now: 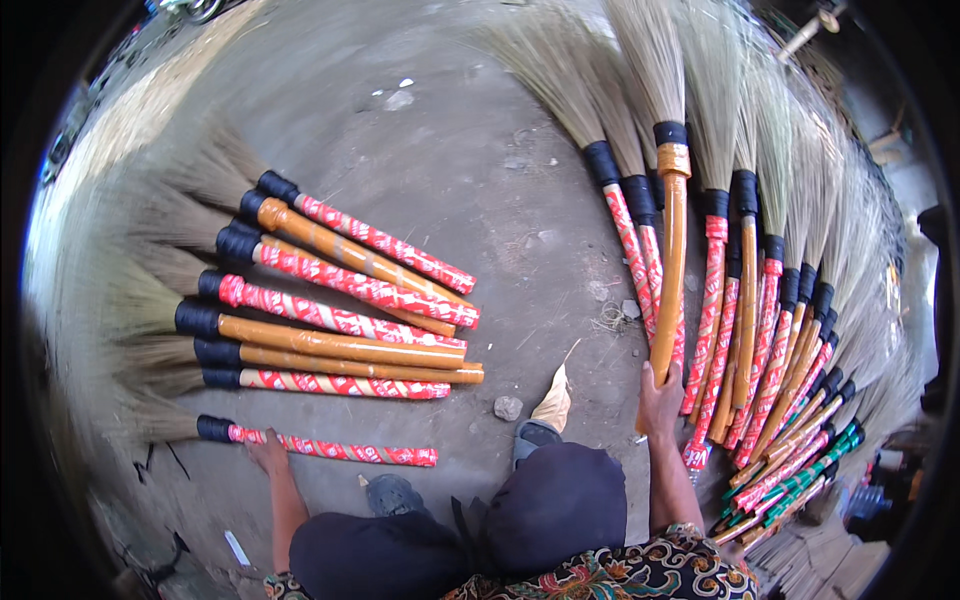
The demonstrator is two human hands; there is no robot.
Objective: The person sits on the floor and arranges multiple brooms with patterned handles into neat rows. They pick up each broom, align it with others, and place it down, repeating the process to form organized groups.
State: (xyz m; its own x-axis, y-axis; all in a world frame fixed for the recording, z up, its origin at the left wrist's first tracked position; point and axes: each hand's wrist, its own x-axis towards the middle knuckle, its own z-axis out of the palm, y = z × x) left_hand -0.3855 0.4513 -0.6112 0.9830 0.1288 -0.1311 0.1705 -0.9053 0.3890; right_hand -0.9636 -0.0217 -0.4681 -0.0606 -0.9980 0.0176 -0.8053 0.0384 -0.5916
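My right hand (pixel 660 402) is closed round the lower end of a broom with an orange handle (pixel 674 260). Its pale bristles (pixel 645 60) point away from me, above a black binding. On the left, my left hand (pixel 268 453) grips another broom by its red-and-white wrapped handle (pixel 350 449), close to the black binding. That broom lies sideways near the ground, bristles to the left. Just beyond it, several brooms (pixel 330 348) with orange or red-and-white handles lie fanned out, bristles also leftward.
A dense row of brooms (pixel 770 340) spreads along the right, some with green handles (pixel 815 480) nearest me. On the grey ground (pixel 440 180) lie a dry leaf (pixel 554 402), a stone (pixel 508 408) and a white strip (pixel 237 548). My knees (pixel 560 500) are bent in front.
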